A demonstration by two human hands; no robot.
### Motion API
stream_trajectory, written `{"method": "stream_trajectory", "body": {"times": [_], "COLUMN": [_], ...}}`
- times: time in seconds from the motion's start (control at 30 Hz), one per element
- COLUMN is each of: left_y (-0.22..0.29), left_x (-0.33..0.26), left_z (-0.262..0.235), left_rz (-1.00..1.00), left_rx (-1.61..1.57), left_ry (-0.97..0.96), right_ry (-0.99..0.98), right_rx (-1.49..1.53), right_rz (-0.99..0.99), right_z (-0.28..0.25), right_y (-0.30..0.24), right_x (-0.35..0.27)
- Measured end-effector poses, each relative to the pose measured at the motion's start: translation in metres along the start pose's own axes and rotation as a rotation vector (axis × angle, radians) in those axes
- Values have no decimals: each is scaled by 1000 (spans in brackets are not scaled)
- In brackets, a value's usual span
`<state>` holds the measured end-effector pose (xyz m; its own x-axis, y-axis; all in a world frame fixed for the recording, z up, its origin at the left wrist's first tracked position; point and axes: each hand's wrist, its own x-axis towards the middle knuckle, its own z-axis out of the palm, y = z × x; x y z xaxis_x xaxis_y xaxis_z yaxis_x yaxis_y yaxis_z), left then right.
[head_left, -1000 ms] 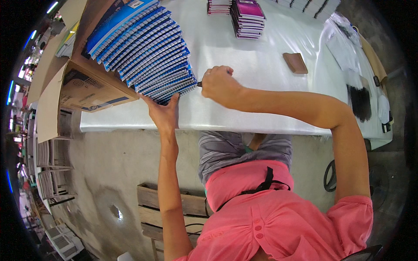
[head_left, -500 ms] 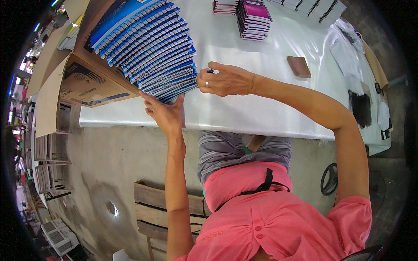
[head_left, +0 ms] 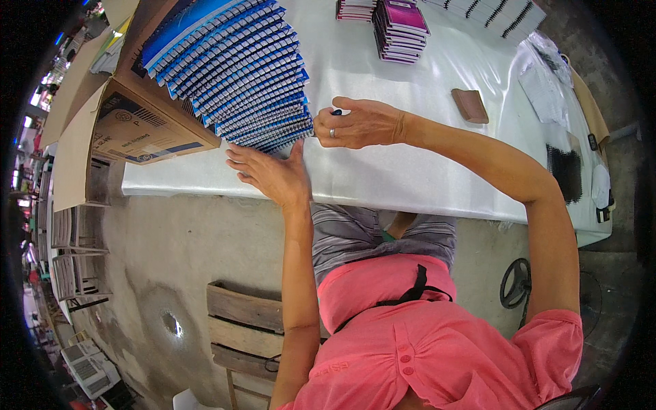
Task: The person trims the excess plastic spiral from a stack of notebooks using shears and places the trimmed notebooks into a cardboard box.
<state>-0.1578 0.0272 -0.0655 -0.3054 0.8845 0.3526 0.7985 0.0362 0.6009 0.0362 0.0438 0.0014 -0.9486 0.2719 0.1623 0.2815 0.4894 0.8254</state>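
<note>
A tall stack of blue-covered spiral notebooks (head_left: 239, 75) stands at the far left of the table, its wire-bound edges facing me. Against the lower end of the stack rests my left hand (head_left: 273, 171), fingers spread and thumb raised beside the lowest notebooks. Just right of the bindings, near the lower right corner of the stack, my right hand (head_left: 359, 125) is closed around a small dark-ended tool (head_left: 336, 112). Most of that tool is hidden by the fingers, so its kind does not show. A ring sits on one right finger.
An open cardboard box (head_left: 150, 130) stands left of the notebooks. Stacked purple notebooks (head_left: 402, 31) and a brown block (head_left: 469, 106) lie farther right on the white-covered table (head_left: 410, 184). White spiral-bound pads (head_left: 488, 14) lie at the far right. A wooden chair (head_left: 246, 321) is below left.
My left hand has slid right and slightly down along the lower end of the stack. My right hand has shifted slightly right, still closed around the small tool.
</note>
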Motion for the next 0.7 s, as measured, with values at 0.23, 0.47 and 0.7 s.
{"method": "stream_trajectory", "body": {"times": [0.23,0.47,0.7], "left_y": [8,11,9], "left_x": [0,0,-1], "left_z": [4,2,5], "left_rz": [-66,-83,-57], "left_rx": [63,4,-14], "left_ry": [17,20,34], "right_ry": [-12,40,111], "right_rx": [20,23,63], "right_rz": [16,-8,5], "right_z": [-2,8,12], "right_y": [1,0,-1], "right_x": [-1,1,9]}}
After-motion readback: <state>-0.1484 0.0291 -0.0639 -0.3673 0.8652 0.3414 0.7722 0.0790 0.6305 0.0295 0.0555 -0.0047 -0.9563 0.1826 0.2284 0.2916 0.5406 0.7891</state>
